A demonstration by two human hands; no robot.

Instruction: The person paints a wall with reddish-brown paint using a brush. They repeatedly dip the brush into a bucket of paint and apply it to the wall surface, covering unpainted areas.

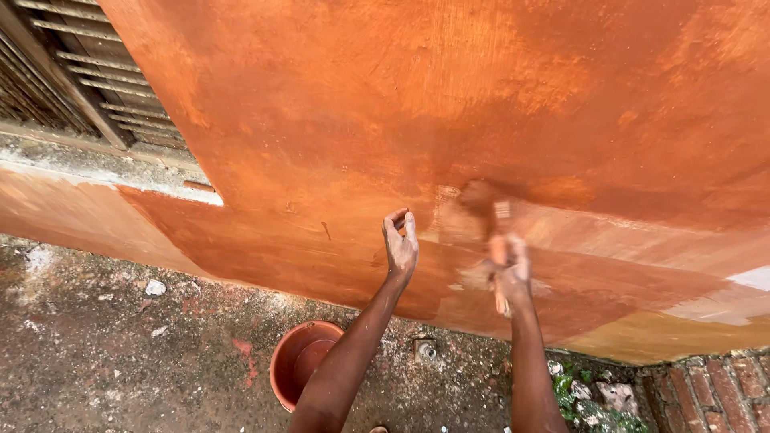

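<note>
Against the orange-brown wall, head view, both bare arms reach up and forward. Right hand is motion-blurred; it appears closed around the handle of a paintbrush, whose bristle end meets the wall at a darker, wet-looking patch just above the hand. Finger detail cannot be resolved through the blur. Left hand is raised just left of the brush, holding nothing, fingers loosely curled inward with the tips drawn toward each other, close to the wall; contact with it cannot be told. Wall coat is uneven: deeper orange above the brush, streakier bands to its right, a pale bare patch at the far right edge. Below the brush, at the wall's foot, an orange plastic bucket stands on rough, stained concrete ground, partly covered by the left forearm, contents not readable. Well left of the brush, a weathered ledge runs under a louvred shutter in the top corner. Lower right of the brush: brick paving and a bit of greenery with stones beside the right forearm.
</note>
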